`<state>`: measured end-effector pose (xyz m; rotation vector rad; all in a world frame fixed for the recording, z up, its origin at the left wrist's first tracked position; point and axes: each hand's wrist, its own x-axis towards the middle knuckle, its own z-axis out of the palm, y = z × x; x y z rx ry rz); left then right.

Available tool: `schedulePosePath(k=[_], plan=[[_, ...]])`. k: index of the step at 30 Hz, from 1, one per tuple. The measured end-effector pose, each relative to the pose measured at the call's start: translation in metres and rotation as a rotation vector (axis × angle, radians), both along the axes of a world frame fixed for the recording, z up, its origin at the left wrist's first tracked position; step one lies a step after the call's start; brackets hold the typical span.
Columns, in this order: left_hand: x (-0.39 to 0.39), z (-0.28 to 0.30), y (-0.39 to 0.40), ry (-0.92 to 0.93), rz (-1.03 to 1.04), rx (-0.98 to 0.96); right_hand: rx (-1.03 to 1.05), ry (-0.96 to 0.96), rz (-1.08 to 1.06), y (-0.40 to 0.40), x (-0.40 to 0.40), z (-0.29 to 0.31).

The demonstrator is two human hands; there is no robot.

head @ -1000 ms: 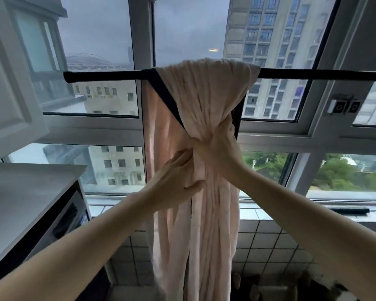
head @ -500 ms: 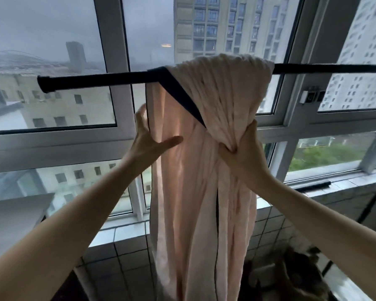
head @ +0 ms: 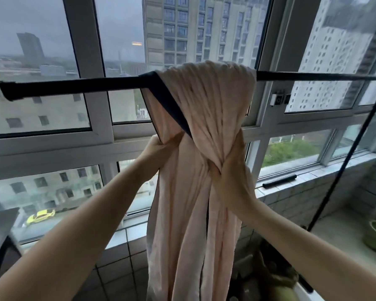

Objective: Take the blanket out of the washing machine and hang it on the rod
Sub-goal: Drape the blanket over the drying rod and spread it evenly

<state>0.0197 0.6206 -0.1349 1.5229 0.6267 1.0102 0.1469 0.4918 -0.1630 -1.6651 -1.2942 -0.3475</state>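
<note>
Dull grey daylight comes through the large white-framed windows (head: pixel 100 135), backlighting the scene; the interior is dim, with soft, faint shadows. A small orange lamp reflection (head: pixel 136 43) glares on the glass. Wide-angle distortion bends straight lines near the edges. Slight blur softens everything.

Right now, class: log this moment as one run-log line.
blanket: draped over rod, bunched | left hand: grips left edge | right hand: grips gathered middle | stage: spreading pending

Pink blanket (head: pixel 206 101) over black rod (head: pixel 74 89)
</note>
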Motion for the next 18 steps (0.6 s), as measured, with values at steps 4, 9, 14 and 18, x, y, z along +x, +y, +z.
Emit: schedulePosePath(k=[4,9,14,18], plan=[[-0.007,-0.007,-0.005,0.106,0.207,0.163,-0.001,-0.317,-0.107,-0.004,-0.001,-0.008],[-0.012,-0.02,-0.01,0.154,0.378,0.365,-0.08,-0.435,-0.139,0.005,-0.003,-0.006],[-0.022,-0.048,-0.008,0.188,0.316,0.338,-0.001,-0.428,-0.197,0.003,0.0,0.023],[-0.025,-0.048,-0.003,0.14,0.213,0.272,0.032,-0.481,-0.335,0.009,-0.006,0.021]])
